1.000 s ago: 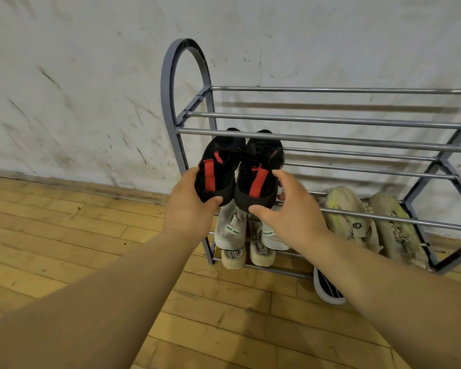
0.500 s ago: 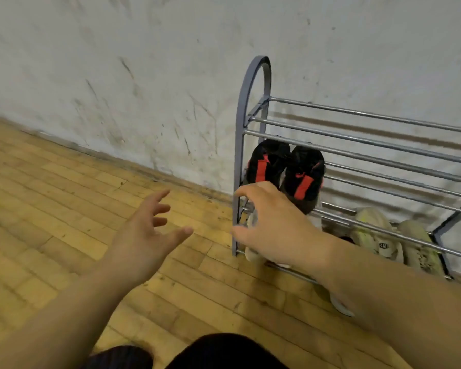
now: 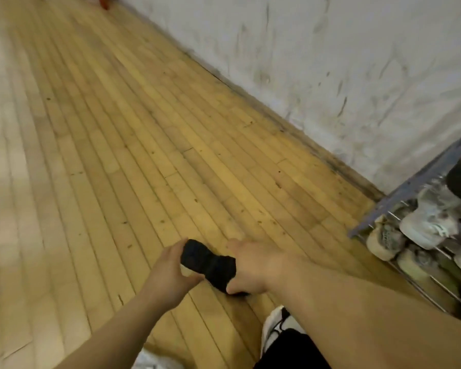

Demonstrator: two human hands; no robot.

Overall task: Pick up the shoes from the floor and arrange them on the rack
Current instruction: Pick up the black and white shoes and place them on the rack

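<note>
Shoes already fill the rack (image 3: 399,198) by the wall: pale pairs low down, a dark one above. One black shoe (image 3: 209,263) lies on the wooden floor (image 3: 117,155), near the rack's left end, its long axis running slantwise from upper left to lower right. Left hand (image 3: 168,275) and right hand (image 3: 253,267) close their fingers on its ends; lifting it looks still to come

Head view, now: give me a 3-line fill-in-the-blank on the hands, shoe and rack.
1. Both hands, left hand and right hand, are on a ____ shoe.
2. That shoe lies on the wooden ____.
3. The shoe rack stands against the white ____.

Missing words: black; floor; wall
</note>
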